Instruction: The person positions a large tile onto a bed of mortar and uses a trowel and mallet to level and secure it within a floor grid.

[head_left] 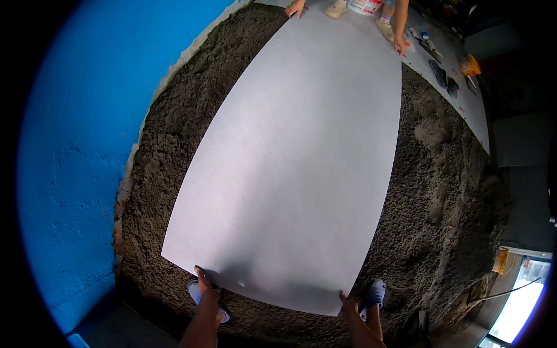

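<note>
A large pale grey floor tile stretches away from me over rough dark mortar. My left hand grips its near edge toward the left, thumb on top. At the near right corner my right hand is closed on the same tile, its fingers partly hidden beneath. Across from me, another person's hand touches the far left corner, and that person's other hand is at the far right corner.
A blue wall runs along the left. Damp mortar covers the floor on both sides. Laid tile lies at the far right, with dark suction-cup tools and a yellow bucket. A white bucket stands behind the far edge.
</note>
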Motion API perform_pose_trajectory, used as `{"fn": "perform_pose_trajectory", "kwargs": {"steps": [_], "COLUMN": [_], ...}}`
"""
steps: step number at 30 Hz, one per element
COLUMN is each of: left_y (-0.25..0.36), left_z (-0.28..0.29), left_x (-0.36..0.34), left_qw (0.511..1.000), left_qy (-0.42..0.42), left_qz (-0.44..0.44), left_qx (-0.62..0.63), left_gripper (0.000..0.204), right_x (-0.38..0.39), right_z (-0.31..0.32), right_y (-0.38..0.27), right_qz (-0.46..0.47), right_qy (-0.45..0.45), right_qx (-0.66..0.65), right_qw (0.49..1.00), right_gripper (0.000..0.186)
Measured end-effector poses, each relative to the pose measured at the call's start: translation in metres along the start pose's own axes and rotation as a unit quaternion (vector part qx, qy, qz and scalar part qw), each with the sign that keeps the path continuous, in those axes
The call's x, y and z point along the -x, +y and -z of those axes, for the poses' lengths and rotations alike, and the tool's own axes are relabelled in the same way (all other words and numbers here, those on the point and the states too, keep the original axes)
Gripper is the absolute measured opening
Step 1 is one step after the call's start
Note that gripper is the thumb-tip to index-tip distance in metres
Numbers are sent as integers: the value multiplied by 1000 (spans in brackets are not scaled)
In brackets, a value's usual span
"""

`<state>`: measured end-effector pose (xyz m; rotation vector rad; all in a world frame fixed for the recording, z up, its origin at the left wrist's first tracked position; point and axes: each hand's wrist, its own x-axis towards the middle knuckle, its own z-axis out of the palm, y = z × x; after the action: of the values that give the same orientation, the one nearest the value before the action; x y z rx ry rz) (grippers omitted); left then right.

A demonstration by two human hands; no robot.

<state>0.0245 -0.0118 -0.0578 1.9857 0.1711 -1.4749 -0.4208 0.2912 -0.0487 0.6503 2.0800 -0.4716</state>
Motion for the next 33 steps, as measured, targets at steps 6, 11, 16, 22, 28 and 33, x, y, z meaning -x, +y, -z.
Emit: {"fn": "perform_pose_trajectory", "kwargs": {"steps": [6, 11, 16, 22, 28, 33], "left_y": [8, 5, 6, 0, -4, -6], "left_z": [-24, -10, -15, -21, -10, -19], "left_x": [29, 18, 28, 32, 8, 12], "left_qw": [998, 999, 1000, 1000, 999, 999], "left_qy": [39, -6, 25, 21, -30, -26], "left_qz": [34, -9, -5, 3, 23, 21], "left_qx": [-19, 31, 15, -2, 20, -3], "left_gripper": [94, 93, 96, 90, 78, 80], "right_x": [-5, 20, 62, 48, 21, 19], "right_z": [11, 10, 11, 16, 6, 7], "right_y": [13, -2, -41, -41, -25, -31], "right_qz": [-8, -7, -83, -67, -70, -71], "right_qy": [-58, -94, -18, -57, -22, 0], "right_qx": [-138, -128, -69, -151, -108, -14], "right_qw": [989, 987, 994, 985, 991, 997], "right_gripper": [67, 67, 69, 80, 78, 65]}}
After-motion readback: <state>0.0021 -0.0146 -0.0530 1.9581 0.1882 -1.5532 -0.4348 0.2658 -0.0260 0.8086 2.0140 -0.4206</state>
